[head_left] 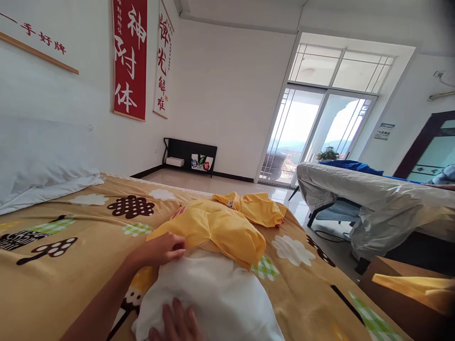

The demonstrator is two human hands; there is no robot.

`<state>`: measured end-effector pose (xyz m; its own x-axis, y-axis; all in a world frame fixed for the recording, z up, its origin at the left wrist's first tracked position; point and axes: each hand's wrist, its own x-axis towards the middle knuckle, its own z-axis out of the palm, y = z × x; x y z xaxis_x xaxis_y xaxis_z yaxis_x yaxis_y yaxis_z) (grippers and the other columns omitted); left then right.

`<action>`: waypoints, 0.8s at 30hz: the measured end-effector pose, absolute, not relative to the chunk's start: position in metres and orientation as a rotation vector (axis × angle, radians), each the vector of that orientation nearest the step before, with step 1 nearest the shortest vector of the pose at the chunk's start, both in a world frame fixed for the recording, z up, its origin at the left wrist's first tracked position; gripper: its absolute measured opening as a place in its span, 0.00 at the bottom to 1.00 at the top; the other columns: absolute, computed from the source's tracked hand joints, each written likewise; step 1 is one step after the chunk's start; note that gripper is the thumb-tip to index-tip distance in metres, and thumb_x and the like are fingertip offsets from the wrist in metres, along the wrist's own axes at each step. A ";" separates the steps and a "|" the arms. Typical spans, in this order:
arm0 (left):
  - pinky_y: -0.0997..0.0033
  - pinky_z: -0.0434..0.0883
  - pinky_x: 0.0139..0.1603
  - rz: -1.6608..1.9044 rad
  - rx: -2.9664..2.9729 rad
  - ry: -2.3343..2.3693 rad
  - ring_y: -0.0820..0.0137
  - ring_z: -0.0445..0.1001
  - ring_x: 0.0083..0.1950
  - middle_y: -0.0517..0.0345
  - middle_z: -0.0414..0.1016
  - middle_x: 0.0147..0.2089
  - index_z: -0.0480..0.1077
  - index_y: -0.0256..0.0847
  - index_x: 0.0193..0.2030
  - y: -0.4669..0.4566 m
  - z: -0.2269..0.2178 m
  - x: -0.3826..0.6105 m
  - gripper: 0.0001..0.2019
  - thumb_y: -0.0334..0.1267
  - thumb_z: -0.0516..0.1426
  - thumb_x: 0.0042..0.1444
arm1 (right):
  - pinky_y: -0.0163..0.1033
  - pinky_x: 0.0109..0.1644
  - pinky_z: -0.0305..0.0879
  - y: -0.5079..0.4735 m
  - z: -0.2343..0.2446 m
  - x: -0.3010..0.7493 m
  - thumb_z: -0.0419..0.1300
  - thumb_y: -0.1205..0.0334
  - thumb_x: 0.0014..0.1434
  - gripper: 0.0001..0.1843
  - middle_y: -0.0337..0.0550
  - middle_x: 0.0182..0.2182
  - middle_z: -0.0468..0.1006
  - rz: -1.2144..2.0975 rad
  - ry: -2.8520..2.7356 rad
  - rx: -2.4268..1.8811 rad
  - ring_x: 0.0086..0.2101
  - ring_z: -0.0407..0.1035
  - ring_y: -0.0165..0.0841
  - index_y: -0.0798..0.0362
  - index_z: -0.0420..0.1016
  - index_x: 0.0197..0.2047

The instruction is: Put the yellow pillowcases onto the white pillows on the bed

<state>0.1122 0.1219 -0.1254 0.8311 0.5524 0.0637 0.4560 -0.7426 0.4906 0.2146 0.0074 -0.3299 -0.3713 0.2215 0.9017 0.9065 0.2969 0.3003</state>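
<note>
A white pillow [216, 289] lies on the patterned bedspread, its far end inside a yellow pillowcase [209, 222]. My left hand [165, 248] is closed on the near left edge of the pillowcase, its fingertips curled out of sight into the fabric. At the bottom of the view, my right hand [177, 322] rests on the white pillow, fingers apart and pressing into it; the rest of that hand is cut off. Another piece of yellow fabric [261, 208] lies crumpled just beyond the pillowcase.
The bedspread [302, 284] spreads beneath everything. White bedding [46, 166] lies at the left. A cardboard box [394, 274] with yellow cloth [415, 286] stands at the right, near a plastic-covered table [373, 189]. A black shelf [192, 147] stands by the far wall.
</note>
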 end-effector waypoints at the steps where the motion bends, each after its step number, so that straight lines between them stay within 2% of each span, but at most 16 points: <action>1: 0.74 0.60 0.32 0.312 2.550 0.750 0.71 0.67 0.31 0.58 0.73 0.32 0.69 0.37 0.33 0.121 -0.124 0.113 0.14 0.44 0.49 0.59 | 0.43 0.39 0.67 0.009 -0.327 0.216 0.56 0.56 0.60 0.06 0.42 0.37 0.81 -1.100 -1.784 -1.054 0.40 0.74 0.41 0.44 0.72 0.39; 3: 0.73 0.61 0.32 0.349 2.552 0.759 0.71 0.67 0.32 0.58 0.73 0.32 0.69 0.38 0.34 0.121 -0.126 0.116 0.14 0.45 0.49 0.60 | 0.45 0.42 0.66 0.008 -0.314 0.222 0.54 0.56 0.60 0.09 0.44 0.41 0.80 -1.042 -1.811 -1.163 0.43 0.72 0.42 0.44 0.73 0.42; 5: 0.72 0.63 0.35 0.402 2.579 0.767 0.69 0.69 0.34 0.56 0.74 0.34 0.70 0.38 0.35 0.126 -0.131 0.119 0.14 0.44 0.49 0.60 | 0.49 0.46 0.66 0.006 -0.298 0.229 0.53 0.57 0.60 0.13 0.49 0.41 0.79 -0.967 -1.792 -1.358 0.42 0.71 0.43 0.48 0.74 0.46; 7: 0.69 0.66 0.42 0.494 2.616 0.745 0.66 0.71 0.40 0.54 0.75 0.40 0.71 0.38 0.39 0.131 -0.138 0.122 0.12 0.42 0.49 0.60 | 0.55 0.48 0.64 0.004 -0.283 0.237 0.55 0.62 0.58 0.14 0.52 0.36 0.78 -0.907 -1.748 -1.565 0.39 0.70 0.45 0.52 0.74 0.47; 9: 0.66 0.66 0.51 0.565 2.639 0.680 0.64 0.71 0.48 0.51 0.74 0.48 0.71 0.39 0.45 0.135 -0.143 0.124 0.13 0.40 0.50 0.60 | 0.57 0.49 0.63 0.003 -0.266 0.246 0.55 0.67 0.57 0.13 0.52 0.33 0.77 -0.826 -1.807 -1.716 0.35 0.70 0.43 0.55 0.75 0.44; 12: 0.63 0.63 0.59 0.604 2.644 0.593 0.62 0.69 0.56 0.50 0.72 0.55 0.71 0.40 0.49 0.132 -0.140 0.125 0.14 0.37 0.50 0.59 | 0.50 0.45 0.65 -0.002 -0.233 0.262 0.54 0.74 0.53 0.11 0.49 0.33 0.77 -0.619 -1.985 -1.746 0.35 0.70 0.41 0.54 0.75 0.36; 15: 0.64 0.63 0.61 0.614 2.565 0.503 0.63 0.68 0.58 0.52 0.73 0.56 0.72 0.41 0.47 0.117 -0.125 0.119 0.15 0.33 0.50 0.57 | 0.39 0.38 0.64 -0.010 -0.196 0.280 0.52 0.78 0.43 0.16 0.45 0.33 0.76 -0.281 -1.911 -1.643 0.35 0.70 0.37 0.53 0.73 0.33; 18: 0.64 0.63 0.61 0.588 2.436 0.313 0.62 0.69 0.57 0.54 0.73 0.55 0.72 0.43 0.51 0.100 -0.106 0.105 0.16 0.41 0.49 0.61 | 0.34 0.34 0.60 -0.017 -0.165 0.300 0.50 0.75 0.38 0.17 0.40 0.29 0.75 0.055 -1.671 -1.525 0.31 0.68 0.33 0.52 0.73 0.30; 20: 0.62 0.60 0.63 0.599 2.374 0.203 0.59 0.66 0.60 0.52 0.69 0.60 0.68 0.43 0.57 0.093 -0.099 0.096 0.23 0.52 0.49 0.62 | 0.34 0.32 0.59 -0.018 -0.151 0.315 0.50 0.71 0.40 0.13 0.39 0.25 0.75 0.198 -1.505 -1.491 0.28 0.66 0.33 0.52 0.73 0.28; 21: 0.61 0.59 0.65 0.593 2.369 0.180 0.57 0.64 0.63 0.51 0.66 0.63 0.64 0.44 0.61 0.090 -0.098 0.093 0.29 0.58 0.50 0.59 | 0.34 0.32 0.59 -0.017 -0.147 0.323 0.51 0.68 0.40 0.12 0.38 0.24 0.74 0.244 -1.422 -1.482 0.28 0.66 0.33 0.53 0.73 0.28; 22: 0.59 0.57 0.66 0.570 2.391 0.172 0.55 0.61 0.65 0.50 0.61 0.66 0.59 0.45 0.65 0.088 -0.099 0.093 0.36 0.61 0.54 0.54 | 0.34 0.31 0.59 -0.015 -0.144 0.329 0.52 0.66 0.40 0.11 0.38 0.23 0.74 0.275 -1.346 -1.470 0.27 0.66 0.34 0.53 0.73 0.27; 24: 0.56 0.54 0.68 0.496 2.498 0.197 0.53 0.56 0.68 0.49 0.52 0.70 0.46 0.47 0.71 0.083 -0.105 0.099 0.51 0.62 0.63 0.43 | 0.34 0.30 0.59 -0.012 -0.141 0.339 0.52 0.64 0.39 0.10 0.38 0.22 0.73 0.300 -1.226 -1.431 0.27 0.65 0.33 0.54 0.73 0.26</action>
